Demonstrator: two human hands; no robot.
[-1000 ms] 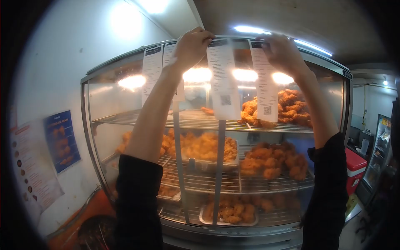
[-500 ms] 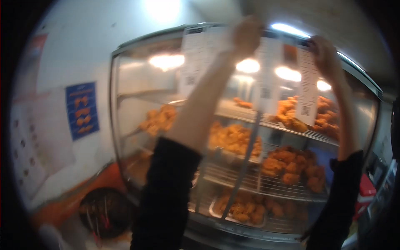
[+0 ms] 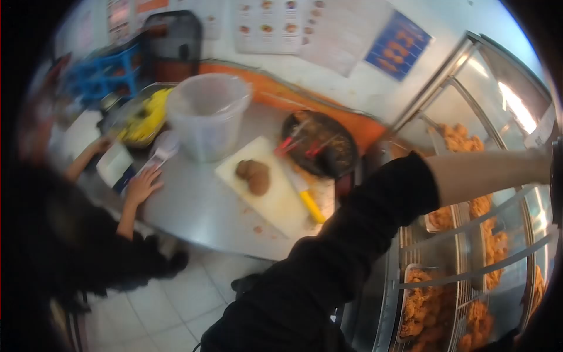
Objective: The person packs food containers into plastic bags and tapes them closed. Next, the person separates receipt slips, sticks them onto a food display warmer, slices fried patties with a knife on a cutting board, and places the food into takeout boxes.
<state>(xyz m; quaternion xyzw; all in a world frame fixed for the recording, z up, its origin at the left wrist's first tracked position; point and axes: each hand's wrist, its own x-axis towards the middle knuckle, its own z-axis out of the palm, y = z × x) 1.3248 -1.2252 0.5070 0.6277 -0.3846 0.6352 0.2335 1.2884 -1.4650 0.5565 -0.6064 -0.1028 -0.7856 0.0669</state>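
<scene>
White wall [image 3: 451, 23] behind, tiled floor [image 3: 176, 305] below. At right, glass display case [image 3: 448, 79], fried chicken [image 3: 419, 299] spread over its tiers under a bright lamp, probably for warmth and easy viewing. At centre, steel counter [image 3: 193, 205], bearing a pale cutting board [image 3: 275, 211], likely there to spare the metal from cuts. Toward the wall, clear bucket [image 3: 208, 138], perhaps set back to free the near edge, and dark pan [image 3: 342, 166] beside the board. At the right edge of view, left hand [image 3: 541, 163], arm outstretched to the case; fingers blurred and cut off, so cannot tell whether apart or clamped. Right hand out of view. Farther left, co-worker's hand [image 3: 142, 186] on the counter. On the board, brown lump [image 3: 258, 179] and yellow-handled knife [image 3: 312, 205], handle presumably laid nearward for quick reach. Smallest, paper slip [image 3: 540, 130] at the case's upper front, just beside the left hand.
</scene>
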